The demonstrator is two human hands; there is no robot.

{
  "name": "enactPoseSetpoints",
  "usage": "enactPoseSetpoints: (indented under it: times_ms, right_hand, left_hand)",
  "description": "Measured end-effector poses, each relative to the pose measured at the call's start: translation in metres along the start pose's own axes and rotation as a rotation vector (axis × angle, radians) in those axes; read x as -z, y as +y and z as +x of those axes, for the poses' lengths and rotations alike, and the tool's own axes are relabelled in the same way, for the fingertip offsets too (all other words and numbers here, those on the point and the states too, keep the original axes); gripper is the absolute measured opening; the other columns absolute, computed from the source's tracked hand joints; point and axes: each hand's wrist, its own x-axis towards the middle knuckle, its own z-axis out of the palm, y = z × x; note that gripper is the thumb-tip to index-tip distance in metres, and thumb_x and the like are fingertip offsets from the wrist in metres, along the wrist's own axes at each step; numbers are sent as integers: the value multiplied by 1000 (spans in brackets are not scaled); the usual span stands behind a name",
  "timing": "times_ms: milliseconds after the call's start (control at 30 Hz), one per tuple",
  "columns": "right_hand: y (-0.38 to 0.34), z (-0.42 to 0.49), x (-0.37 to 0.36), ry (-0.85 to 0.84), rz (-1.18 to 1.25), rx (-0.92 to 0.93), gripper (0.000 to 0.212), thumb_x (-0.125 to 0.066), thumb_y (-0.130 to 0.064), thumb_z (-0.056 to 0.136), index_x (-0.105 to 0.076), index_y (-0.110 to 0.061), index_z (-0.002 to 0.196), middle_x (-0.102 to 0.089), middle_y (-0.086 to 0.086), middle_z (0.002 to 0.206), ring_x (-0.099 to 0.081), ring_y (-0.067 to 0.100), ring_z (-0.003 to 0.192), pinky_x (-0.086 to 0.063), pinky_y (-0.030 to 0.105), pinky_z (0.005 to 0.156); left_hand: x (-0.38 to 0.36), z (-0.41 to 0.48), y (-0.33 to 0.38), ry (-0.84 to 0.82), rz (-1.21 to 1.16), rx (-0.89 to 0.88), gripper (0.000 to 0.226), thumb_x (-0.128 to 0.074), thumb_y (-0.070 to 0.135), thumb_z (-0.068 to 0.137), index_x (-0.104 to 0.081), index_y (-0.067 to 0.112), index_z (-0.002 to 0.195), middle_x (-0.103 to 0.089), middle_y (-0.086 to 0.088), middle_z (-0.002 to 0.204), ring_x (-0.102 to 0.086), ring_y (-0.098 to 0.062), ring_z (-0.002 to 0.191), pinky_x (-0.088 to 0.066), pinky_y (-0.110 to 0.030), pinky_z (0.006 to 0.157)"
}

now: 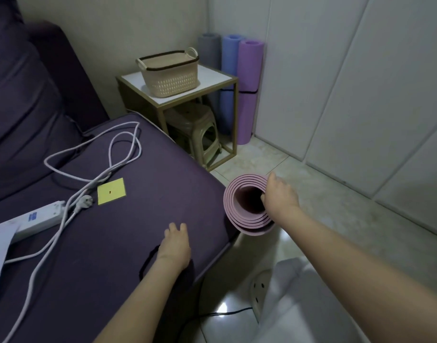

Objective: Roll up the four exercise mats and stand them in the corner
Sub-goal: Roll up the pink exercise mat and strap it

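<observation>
above the tiled floor (331, 199), right hand (279, 195) grips pink mat (233, 220); left hand (175, 246) rests flat on sofa (158, 174).

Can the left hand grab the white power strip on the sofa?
Probably yes. The left hand rests open on the sofa cushion, holding nothing, and the power strip lies on the same cushion off to its left, with nothing tall between them.
</observation>
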Motion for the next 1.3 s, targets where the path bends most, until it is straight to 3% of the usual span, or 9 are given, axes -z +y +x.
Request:
enactPoseSetpoints:
  times_ms: [200,367,467,600,767,900,967,1100,1300]
  right_hand:
    - [8,-12,-4,-50,30,-30,37,-49,-19,96,-33,-2,126,-52,18,128,-56,33,116,-45,35,86]
    - [16,-11,-3,-101,-24,-4,38,-48,-11,95,-31,-3,128,-50,16,130,-56,33,114,-46,35,84]
    - [20,-13,-3,-119,-88,27,43,-51,-6,91,-31,-6,129,-53,14,128,-56,33,114,-46,36,85]
    - [30,-13,1,-104,-126,64,46,-49,0,88,-33,-5,130,-53,14,127,-53,32,117,-44,34,85]
    - [42,-9,7,-83,-74,32,40,-51,-7,92,-32,-3,127,-51,15,128,-55,32,115,-39,32,76]
    - [51,-8,11,-72,-88,55,42,-50,-11,94,-30,-1,129,-50,15,130,-55,31,116,-43,33,79]
    - [55,-9,16,-69,-114,79,47,-48,-14,96,-25,0,134,-48,13,132,-56,29,116,-45,34,85]
    - [68,-3,23,-61,-112,87,70,-50,-18,96,-6,2,147,-53,14,129,-59,32,111,-46,36,83]
    - [83,6,46,20,-139,114,72,-51,-21,95,-6,-5,149,-58,18,124,-58,36,110,-46,37,84]
  left_hand:
    - [-6,-3,-6,95,186,-19,47,-51,0,90,-30,14,129,-35,-9,131,-38,-20,118,-39,-26,95]
    - [5,4,-4,-12,216,23,35,-47,7,93,-35,13,125,-42,-8,129,-42,-22,119,-39,-35,97]
    - [17,15,-2,-103,-9,74,26,-40,10,96,-38,4,121,-49,-15,126,-51,-29,112,-42,-38,95]
    - [44,28,25,49,-448,73,23,-43,14,97,-38,-2,113,-50,-26,121,-52,-37,104,-39,-33,78]
    - [70,39,97,223,-691,-132,11,-43,16,98,-36,9,95,-55,-13,100,-49,-25,84,-35,-30,69]
    - [64,31,151,158,-709,-413,10,-43,19,99,-44,13,92,-54,0,87,-53,-24,87,-29,-25,66]
    - [54,26,164,105,-649,-535,10,-47,20,97,-51,13,104,-56,-1,100,-54,-22,98,-34,-24,73]
    - [44,30,168,126,-451,-680,52,-64,9,84,-42,14,132,-46,-4,128,-44,-19,118,-37,-28,99]
    - [52,39,186,343,-452,-781,56,-54,-9,80,-47,18,128,-50,-2,125,-47,-23,114,-41,-37,96]
